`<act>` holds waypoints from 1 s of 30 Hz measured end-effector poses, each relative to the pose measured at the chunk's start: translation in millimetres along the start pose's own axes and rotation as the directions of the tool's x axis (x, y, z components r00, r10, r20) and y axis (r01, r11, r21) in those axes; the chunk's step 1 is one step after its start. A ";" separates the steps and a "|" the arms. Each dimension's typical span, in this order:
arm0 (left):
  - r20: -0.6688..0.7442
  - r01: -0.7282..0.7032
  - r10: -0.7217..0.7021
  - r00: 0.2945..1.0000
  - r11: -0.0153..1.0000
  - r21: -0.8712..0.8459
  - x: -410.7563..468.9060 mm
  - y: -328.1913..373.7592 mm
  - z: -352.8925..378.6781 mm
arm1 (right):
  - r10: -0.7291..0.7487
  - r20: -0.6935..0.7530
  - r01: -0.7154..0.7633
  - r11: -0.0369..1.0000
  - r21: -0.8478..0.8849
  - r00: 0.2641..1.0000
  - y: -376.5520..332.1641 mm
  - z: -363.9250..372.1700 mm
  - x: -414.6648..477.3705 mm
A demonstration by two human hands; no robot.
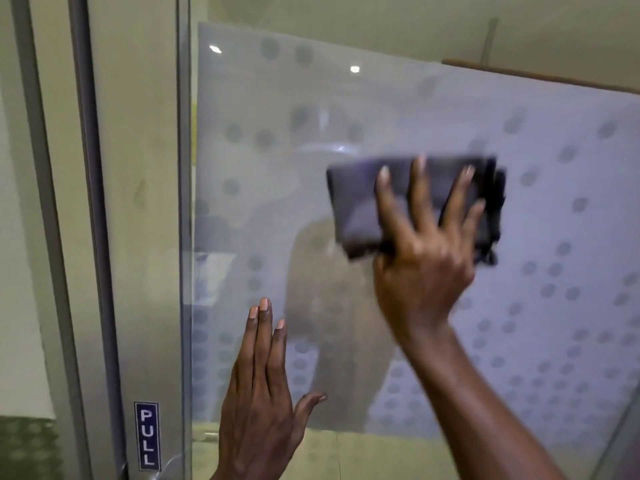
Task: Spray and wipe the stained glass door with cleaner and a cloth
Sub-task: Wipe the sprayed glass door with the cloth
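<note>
- The right hand (pixel 424 258) presses a dark folded cloth (pixel 412 206) flat against the glass door (pixel 540 209), its fingers spread wide over the fabric and the thumb tucked under the lower edge (the cloth is blurred).
- The cloth sits mid-pane, on the frosted band with its grey dots.
- The left hand (pixel 258 400) lies flat on the glass lower down, near the door's left edge, fingers straight and pressed together, thumb held out to the side.
- A blue "PULL" sign (pixel 147 435) is fixed to the metal frame (pixel 145 237) left of that hand.
</note>
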State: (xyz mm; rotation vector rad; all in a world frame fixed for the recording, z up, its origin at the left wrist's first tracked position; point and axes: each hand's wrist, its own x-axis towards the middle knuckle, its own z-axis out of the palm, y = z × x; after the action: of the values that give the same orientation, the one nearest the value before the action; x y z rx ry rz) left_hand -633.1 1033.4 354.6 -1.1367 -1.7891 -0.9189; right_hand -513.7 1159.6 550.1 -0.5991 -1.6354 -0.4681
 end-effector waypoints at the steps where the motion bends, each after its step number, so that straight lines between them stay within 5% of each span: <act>1: 0.013 0.006 -0.006 1.000 1.000 0.004 -0.1 -0.5 -0.6 | 0.021 0.003 -0.021 1.000 0.001 1.000 -1.7 -3.1 32.0; 7: -0.004 0.013 -0.013 1.000 0.999 -0.033 3.8 -2.9 -7.1 | 0.093 0.021 -0.093 0.995 0.019 0.995 -16.2 -10.5 115.8; 18: 0.007 0.000 0.001 1.000 1.000 -0.027 4.1 -19.8 -18.5 | -0.053 0.133 0.046 0.997 0.054 0.990 -39.1 15.4 -112.0; 30: -0.051 -0.035 0.034 0.998 0.999 -0.012 36.4 -36.9 -36.7 | 0.017 0.028 -0.018 0.999 0.043 0.999 -76.2 5.7 114.6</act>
State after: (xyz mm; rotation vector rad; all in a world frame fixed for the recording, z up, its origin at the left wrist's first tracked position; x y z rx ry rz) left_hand -668.3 1001.5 396.7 -1.1393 -1.7202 -0.9319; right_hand -576.5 1117.0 665.1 -0.5894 -1.6615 -0.4116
